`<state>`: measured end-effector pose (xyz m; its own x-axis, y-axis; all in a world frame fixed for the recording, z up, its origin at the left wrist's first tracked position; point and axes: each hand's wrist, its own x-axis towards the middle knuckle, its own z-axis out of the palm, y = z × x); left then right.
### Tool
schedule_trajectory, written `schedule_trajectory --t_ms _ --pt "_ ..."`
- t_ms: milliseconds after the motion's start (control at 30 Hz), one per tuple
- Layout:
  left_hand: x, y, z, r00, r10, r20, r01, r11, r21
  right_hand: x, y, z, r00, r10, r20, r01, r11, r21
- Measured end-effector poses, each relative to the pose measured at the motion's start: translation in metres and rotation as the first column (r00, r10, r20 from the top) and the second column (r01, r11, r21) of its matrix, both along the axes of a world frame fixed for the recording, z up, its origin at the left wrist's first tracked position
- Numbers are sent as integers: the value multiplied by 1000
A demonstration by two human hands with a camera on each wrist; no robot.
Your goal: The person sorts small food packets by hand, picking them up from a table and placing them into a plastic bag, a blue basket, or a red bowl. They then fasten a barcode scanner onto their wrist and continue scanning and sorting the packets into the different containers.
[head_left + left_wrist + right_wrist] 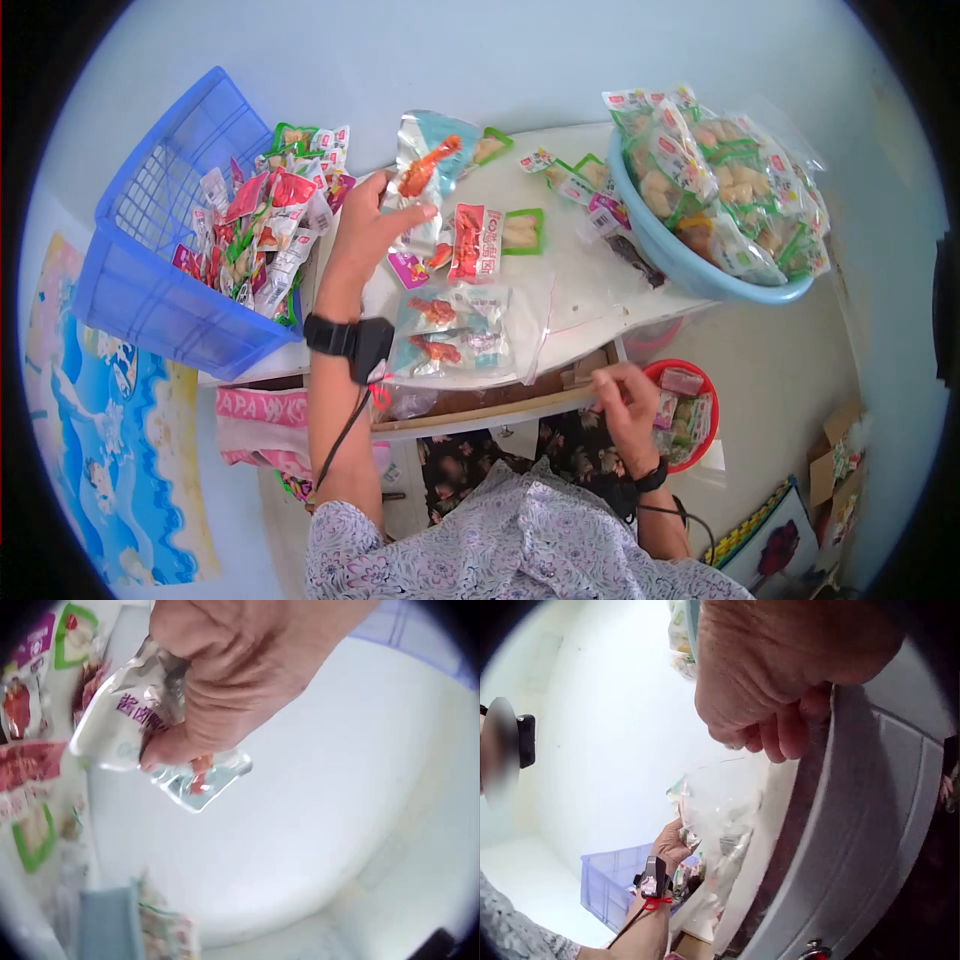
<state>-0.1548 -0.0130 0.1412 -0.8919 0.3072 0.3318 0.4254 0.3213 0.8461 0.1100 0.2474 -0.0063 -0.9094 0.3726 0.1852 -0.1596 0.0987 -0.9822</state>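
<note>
My left hand [368, 232] grips a silver and light-blue snack packet [420, 155] printed with a browned drumstick, held up over the white table. In the left wrist view the thumb lies across that packet [124, 724], whose other side shows purple lettering. Below it on the table lie a red packet [474, 243], a green-edged packet [521, 232] and two more drumstick packets [440, 350] in a clear bag. My right hand [630, 412] is by the right end of the pulled-out drawer [480, 412], its fingers loosely curled with nothing seen in them.
A blue basket [150, 285] of mixed packets lies tipped at the left. On the right a pale-blue basin [690, 275] is heaped with bagged snacks. A red tub [712, 420] with packets stands lower right, beyond the drawer. A dark packet [635, 260] lies beside the basin.
</note>
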Motion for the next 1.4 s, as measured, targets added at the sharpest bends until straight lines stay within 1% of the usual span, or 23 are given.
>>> schedule_trajectory --t_ms 33,100,133,167,233,267,300,367,400,500,533,600,667,700,767,800,867,967,1100,1133,1233,1333,1400 --pt "20 7 11 992 -101 73 95 992 84 0 1 11 1000 -19 -19 18 999 -41" --pt "51 12 23 971 -235 40 239 960 -149 1 6 31 998 -58 -36 53 991 -122" --pt "66 14 24 952 -302 44 303 917 -260 -2 5 47 993 -60 -103 47 991 -125" --pt "82 18 24 928 -368 57 367 880 -301 -5 2 65 985 -59 -165 39 991 -126" --pt "113 29 23 871 -485 75 476 796 -373 -4 1 95 979 87 -185 -110 987 -118" --pt "127 35 26 861 -486 153 502 757 -419 -6 -3 96 974 90 -206 -109 990 -85" --pt "137 38 23 856 -495 150 508 750 -422 -9 -7 97 969 92 -228 -107 993 -53" --pt "152 41 20 847 -512 142 518 737 -433 7 1 106 978 206 42 -206 978 8" --pt "154 41 20 851 -514 112 490 697 -524 8 -2 100 989 148 -21 -147 989 17" --pt "167 42 1 900 -426 -91 397 888 -231 21 4 90 1000 -15 15 16 997 -76" --pt "170 40 0 937 -305 -172 272 944 -188 25 9 86 997 -64 -38 57 985 -164" --pt "178 36 -3 950 -44 -310 22 997 -75 31 26 74 982 -179 -55 160 953 -256" --pt "186 36 -16 958 106 -266 -128 989 -68 38 36 72 962 -272 -33 250 919 -305" --pt "189 37 -24 952 186 -242 -207 976 -66 39 36 71 960 -280 -13 261 912 -315" --pt "192 46 -39 885 153 -440 -270 939 -215 39 35 67 959 -283 24 275 902 -332" --pt "193 52 -46 838 121 -531 -311 907 -284 38 34 62 968 -251 27 244 899 -365" --pt "194 65 -54 830 109 -547 -311 905 -291 32 31 50 981 -191 26 183 883 -432" --pt "192 72 -67 835 97 -541 -313 893 -323 20 10 53 990 -143 0 121 841 -527" --pt "190 73 -83 877 98 -471 -276 904 -326 6 1 35 997 -75 -22 51 838 -544" --pt "190 73 -82 863 103 -495 -277 916 -291 3 -3 36 997 -75 -16 53 826 -561" --pt "194 76 -78 842 128 -524 -277 936 -217 -3 -1 27 997 50 -57 -74 811 -580" --pt "197 75 -77 848 133 -512 -268 942 -200 -14 -4 29 989 150 15 -114 811 -573" --pt "197 76 -77 837 122 -534 -258 948 -187 -23 -4 24 968 248 48 -183 817 -547"
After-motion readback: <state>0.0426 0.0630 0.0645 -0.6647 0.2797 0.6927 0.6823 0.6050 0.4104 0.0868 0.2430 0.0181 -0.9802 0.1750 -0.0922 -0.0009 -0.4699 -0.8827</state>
